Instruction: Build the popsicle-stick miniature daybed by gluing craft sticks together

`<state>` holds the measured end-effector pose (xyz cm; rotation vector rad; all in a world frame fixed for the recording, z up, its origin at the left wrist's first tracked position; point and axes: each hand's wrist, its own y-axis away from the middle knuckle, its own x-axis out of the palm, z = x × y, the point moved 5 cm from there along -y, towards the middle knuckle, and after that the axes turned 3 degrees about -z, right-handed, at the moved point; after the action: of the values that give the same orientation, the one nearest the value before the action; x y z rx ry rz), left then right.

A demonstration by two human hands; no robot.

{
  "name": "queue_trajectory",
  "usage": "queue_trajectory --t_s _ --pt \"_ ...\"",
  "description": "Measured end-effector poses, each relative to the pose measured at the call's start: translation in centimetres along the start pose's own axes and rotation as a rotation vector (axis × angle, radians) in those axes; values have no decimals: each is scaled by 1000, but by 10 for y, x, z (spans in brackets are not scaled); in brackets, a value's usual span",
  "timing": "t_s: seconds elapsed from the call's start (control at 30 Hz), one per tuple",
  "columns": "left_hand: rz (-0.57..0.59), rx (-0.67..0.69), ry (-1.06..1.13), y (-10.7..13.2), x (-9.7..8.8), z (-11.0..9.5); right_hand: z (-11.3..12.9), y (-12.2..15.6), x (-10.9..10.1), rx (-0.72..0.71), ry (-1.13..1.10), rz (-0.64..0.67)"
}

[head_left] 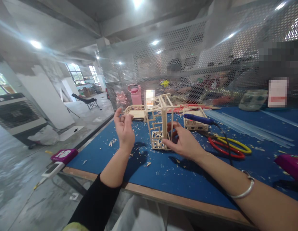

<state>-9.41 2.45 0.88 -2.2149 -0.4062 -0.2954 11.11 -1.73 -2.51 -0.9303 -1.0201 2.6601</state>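
Observation:
My right hand (184,141) grips a wooden stick model (158,123), a tall open frame with lattice sides, by its right-hand post. The model stands upright above the blue table mat (149,179). Left of it, apart from the frame, my left hand (125,130) is raised with its fingers curled towards the thumb; whatever may be between them is too small to make out. Behind the hands sits a low wooden piece with railings (135,114). A second small wooden piece (195,120) lies right of the frame, partly covered by a blue-handled corded tool (198,119).
Pliers with red and yellow handles (227,147) and clear glue sticks (250,126) lie to the right. A glass jar (252,100) and pink items (135,94) stand by the perforated metal screen (144,70). Wood scraps dot the mat. Purple devices flank the table.

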Motion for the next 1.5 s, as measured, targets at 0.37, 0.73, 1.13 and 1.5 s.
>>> queue_trajectory --t_s 0.37,0.73,1.13,1.5 --pt "12 -160 -191 -10 -9 23 -39 -5 -15 193 -197 -268" --pt "79 -229 -279 -5 -10 41 -44 -6 -14 248 -158 -264" --pt "265 -314 -444 6 -6 55 -42 -4 -7 263 -110 -152" --pt "146 -253 -415 3 -11 39 -39 -8 -2 127 -24 -179"
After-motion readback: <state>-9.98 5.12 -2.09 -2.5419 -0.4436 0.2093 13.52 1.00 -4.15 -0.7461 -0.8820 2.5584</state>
